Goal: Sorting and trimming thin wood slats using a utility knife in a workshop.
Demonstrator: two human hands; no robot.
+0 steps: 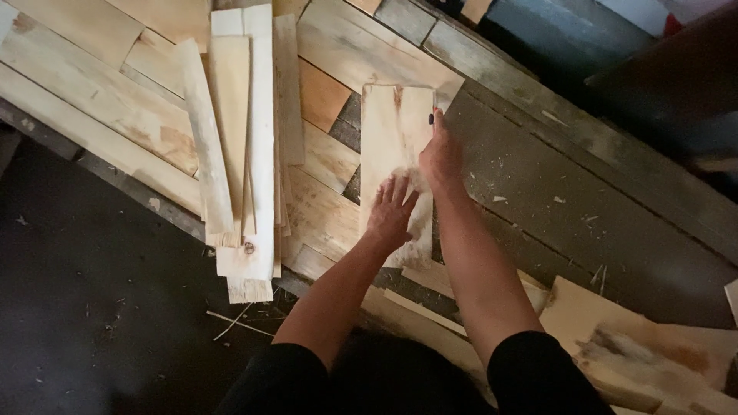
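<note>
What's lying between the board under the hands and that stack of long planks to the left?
Head view: between the board and the plank stack, only flat-laid floorboards show; nothing loose rests there.

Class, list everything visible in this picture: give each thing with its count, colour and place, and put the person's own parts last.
Short board: one, pale wood, centre, under both hands.
Stack of narrow boards: several, pale wood, left of centre.
Flat boards: many, pale wood, upper left.
Dark planks: several, grey-brown, right.
Offcuts: a few, pale wood, lower right.
Floor: one, dark, lower left.
Left hand: flat on the short board.
Right hand: on the short board's right edge.
</note>
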